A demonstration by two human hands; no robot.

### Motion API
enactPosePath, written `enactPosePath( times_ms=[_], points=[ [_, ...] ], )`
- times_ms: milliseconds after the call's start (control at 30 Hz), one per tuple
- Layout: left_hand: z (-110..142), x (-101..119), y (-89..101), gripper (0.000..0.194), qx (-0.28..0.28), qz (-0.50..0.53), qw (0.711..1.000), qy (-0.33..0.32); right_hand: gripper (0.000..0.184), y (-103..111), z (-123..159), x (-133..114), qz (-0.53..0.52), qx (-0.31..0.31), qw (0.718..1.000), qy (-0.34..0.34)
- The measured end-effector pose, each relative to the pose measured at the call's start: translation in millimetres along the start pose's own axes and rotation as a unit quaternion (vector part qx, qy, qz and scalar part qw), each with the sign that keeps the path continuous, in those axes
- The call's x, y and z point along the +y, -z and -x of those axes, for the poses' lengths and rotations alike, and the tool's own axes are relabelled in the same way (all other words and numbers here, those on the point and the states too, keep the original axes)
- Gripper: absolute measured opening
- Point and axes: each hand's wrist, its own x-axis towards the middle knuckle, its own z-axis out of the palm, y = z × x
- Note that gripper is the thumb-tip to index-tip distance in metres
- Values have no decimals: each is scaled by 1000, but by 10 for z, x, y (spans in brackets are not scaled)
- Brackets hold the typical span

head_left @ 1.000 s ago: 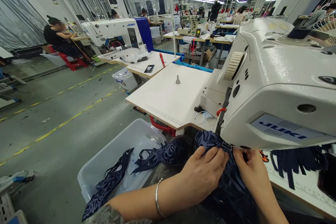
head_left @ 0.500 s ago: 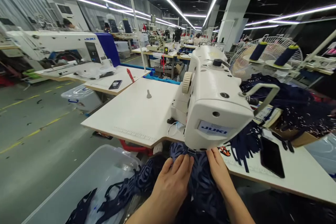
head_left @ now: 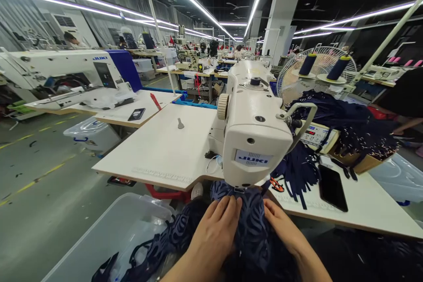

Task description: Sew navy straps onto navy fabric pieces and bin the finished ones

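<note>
A white sewing machine stands before me, its head end facing my hands. Dark blue patterned fabric lies beneath that end and hangs down towards me. My left hand rests on the fabric with its fingers bent and pressed together, close to the machine's foot. On the other side, my right hand pinches the fabric's right edge between thumb and fingers. More of the dark fabric trails left into a clear plastic bin. The needle is hidden by the machine's head.
A white table extends left, with a small grey metal piece on it. To the right lie a black phone, orange-handled snips and a bundle of navy straps. Thread cones stand before a fan.
My right hand has drawn slightly back from the machine's head and now pinches the fabric's edge. The left hand stays on the fabric. The whole view has shifted a little right.
</note>
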Motion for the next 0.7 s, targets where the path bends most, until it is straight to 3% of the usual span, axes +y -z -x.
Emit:
enactPosePath(
  times_ms=[100,167,233,300,367,433,467,533,600,633,700],
  points=[
    [-3,-31,111,98,-30,70,997,-19,43,96,98,-68,-21,114,993,30],
    [-6,-8,231,100,-3,152,988,-18,36,157,245,-206,13,153,986,69],
    [-19,58,357,89,44,271,961,9,21,163,448,-413,80,98,985,115],
    [-54,139,465,77,30,419,906,45,9,99,645,-645,144,-24,972,186],
    [-113,192,540,64,-79,559,822,75,13,13,761,-829,154,-128,952,230],
    [-174,191,576,52,-190,638,737,121,15,-5,743,-898,155,-158,945,243],
    [-197,171,582,47,-220,653,710,147,15,36,682,-879,158,-138,948,239],
    [-217,105,584,36,-208,658,698,192,16,228,478,-734,180,-35,961,208],
    [-208,28,582,24,-172,650,710,209,28,521,224,-489,206,143,962,107],
    [-200,-8,582,21,-157,643,719,213,30,675,103,-348,232,242,940,59],
    [-189,-68,576,19,-140,617,743,216,29,935,-89,-75,234,330,914,27]
  ],
)
